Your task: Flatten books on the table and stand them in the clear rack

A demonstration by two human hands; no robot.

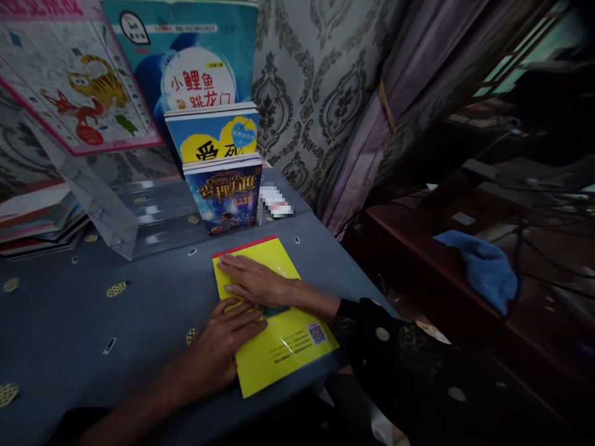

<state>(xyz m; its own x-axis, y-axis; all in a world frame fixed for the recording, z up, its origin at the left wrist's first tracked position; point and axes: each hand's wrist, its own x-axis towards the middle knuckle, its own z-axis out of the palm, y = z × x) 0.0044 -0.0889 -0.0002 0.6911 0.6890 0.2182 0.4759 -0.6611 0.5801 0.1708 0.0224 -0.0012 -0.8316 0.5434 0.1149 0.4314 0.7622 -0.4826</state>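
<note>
A yellow book (pixel 283 347) with a red spine edge lies back cover up on the grey-blue tablecloth (pixel 139 322), its lower end past the table's front edge. My right hand (pixel 255 280) lies flat across the book's upper half, fingers stretched out towards the left. My left hand (pixel 223 344) rests on the book's left edge, fingers spread over the cover. Neither hand grips anything.
Behind the yellow book stand upright books: a dark blue one (pixel 225 195), a blue and yellow one (pixel 211 133), and a large blue one (pixel 186 56). A clear plastic stand (pixel 111 210) and a book stack (pixel 37 217) sit left. A blue cloth (pixel 486 269) lies on a dark wooden cabinet.
</note>
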